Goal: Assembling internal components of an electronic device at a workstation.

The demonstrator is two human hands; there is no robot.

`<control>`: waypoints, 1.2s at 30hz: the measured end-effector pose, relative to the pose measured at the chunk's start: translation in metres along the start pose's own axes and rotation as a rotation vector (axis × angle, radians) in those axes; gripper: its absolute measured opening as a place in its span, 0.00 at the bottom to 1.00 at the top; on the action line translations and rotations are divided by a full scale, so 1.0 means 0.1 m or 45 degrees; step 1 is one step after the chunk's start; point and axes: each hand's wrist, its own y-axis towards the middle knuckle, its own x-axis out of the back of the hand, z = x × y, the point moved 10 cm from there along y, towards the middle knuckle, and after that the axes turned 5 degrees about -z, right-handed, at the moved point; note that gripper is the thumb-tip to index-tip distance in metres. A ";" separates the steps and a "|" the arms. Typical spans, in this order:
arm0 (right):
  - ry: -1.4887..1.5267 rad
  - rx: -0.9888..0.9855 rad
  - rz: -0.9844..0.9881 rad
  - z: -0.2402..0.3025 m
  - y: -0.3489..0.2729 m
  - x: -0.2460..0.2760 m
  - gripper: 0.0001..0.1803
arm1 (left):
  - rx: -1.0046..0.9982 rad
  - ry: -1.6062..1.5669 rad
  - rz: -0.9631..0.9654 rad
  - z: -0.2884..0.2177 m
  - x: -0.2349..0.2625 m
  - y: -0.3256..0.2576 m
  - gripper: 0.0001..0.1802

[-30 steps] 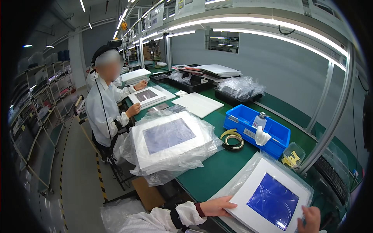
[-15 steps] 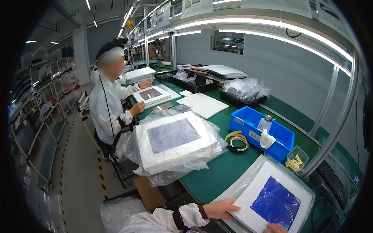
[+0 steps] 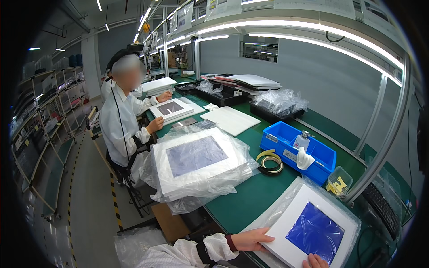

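Note:
A flat white framed panel (image 3: 304, 195) with shiny, creased blue film (image 3: 315, 230) over its centre lies at the lower right, on clear wrapping. My left hand (image 3: 251, 240) is closed on its left edge, thumb on top and the other fingers mostly underneath. At the near edge, the fingers of my right hand (image 3: 316, 261) curl over the panel and touch the lower part of the film; the rest of that hand is cut off by the picture's edge. Left of it, more white panels (image 3: 170, 181) sit stacked in loose clear plastic, the top one with a blue centre.
Behind my panel stand a blue divided bin (image 3: 279, 151) with a bottle (image 3: 302, 140) and white cloth, tape rolls (image 3: 270, 163) and a clear tub (image 3: 338, 182). A keyboard (image 3: 380, 210) is far right. A co-worker (image 3: 123, 111) sits at left, hands on another panel.

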 end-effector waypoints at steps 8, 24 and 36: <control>-0.211 0.041 -0.060 0.01 -0.05 -0.05 0.26 | 0.006 0.006 -0.002 -0.02 -0.02 -0.01 0.30; -0.387 0.041 -0.179 0.13 -0.10 0.01 0.24 | 0.014 0.016 0.005 0.01 0.00 -0.01 0.33; -0.970 0.106 -0.651 0.31 -0.28 0.61 0.11 | -0.079 -0.007 0.014 -0.33 -0.55 -0.28 0.28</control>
